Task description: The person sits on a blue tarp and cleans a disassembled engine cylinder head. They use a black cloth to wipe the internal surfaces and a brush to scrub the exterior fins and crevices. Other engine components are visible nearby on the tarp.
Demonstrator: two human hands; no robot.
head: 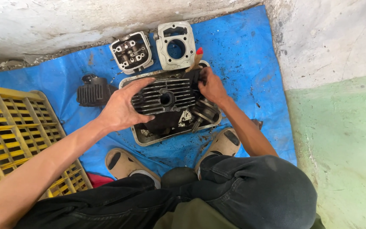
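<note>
A dark, greasy finned engine cylinder head (pixel 166 99) lies in a shallow metal tray (pixel 147 140) on a blue tarp. My left hand (pixel 121 108) grips its left end, fingers spread over the fins. My right hand (pixel 210 87) is closed on a brush (pixel 196 59) with a wooden handle and red tip, pressed against the head's right end. Other oily metal parts (pixel 204 113) sit in the tray under my right wrist.
A bare silver cylinder head (pixel 131 52) and a silver cylinder block (pixel 176 45) lie beyond the tray. A black finned cylinder (pixel 94 91) rests to the left. A yellow plastic crate (pixel 18 135) stands at left. My sandalled feet (pixel 126 163) are near the tray's front.
</note>
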